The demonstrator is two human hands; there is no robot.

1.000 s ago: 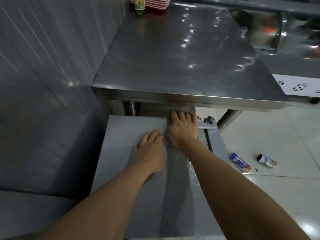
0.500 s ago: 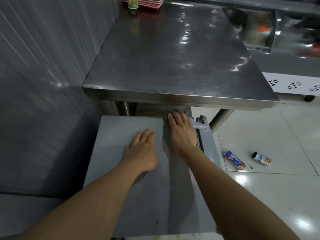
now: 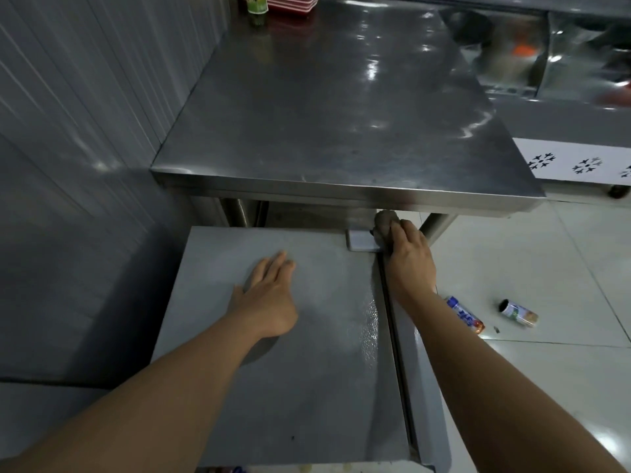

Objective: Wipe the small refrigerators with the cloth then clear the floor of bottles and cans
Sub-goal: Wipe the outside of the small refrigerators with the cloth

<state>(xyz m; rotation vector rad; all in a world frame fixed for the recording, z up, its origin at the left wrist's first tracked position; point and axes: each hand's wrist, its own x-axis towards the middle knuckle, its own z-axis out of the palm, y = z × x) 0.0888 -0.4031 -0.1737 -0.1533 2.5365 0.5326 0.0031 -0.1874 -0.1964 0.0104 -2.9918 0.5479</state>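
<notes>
A small grey refrigerator (image 3: 307, 387) stands low in front of me, its flat top facing up. My left hand (image 3: 269, 295) lies flat on that top with fingers straight. My right hand (image 3: 408, 261) is at the far right corner by the door hinge (image 3: 360, 241), fingers curled over a bunched grey-brown cloth (image 3: 383, 221). On the floor tiles to the right lie a blue and red can (image 3: 465, 315) and a green-labelled can (image 3: 519, 313), both on their sides.
A stainless steel table (image 3: 341, 124) overhangs the fridge's far edge, its leg (image 3: 435, 224) just past my right hand. A green bottle (image 3: 256, 6) and stacked red trays (image 3: 290, 3) sit at its back. A ribbed wall (image 3: 85, 114) runs along the left.
My right hand slid right from the middle of the fridge top to the hinge corner, and the cloth now shows under its fingers. My left hand stayed flat on the top.
</notes>
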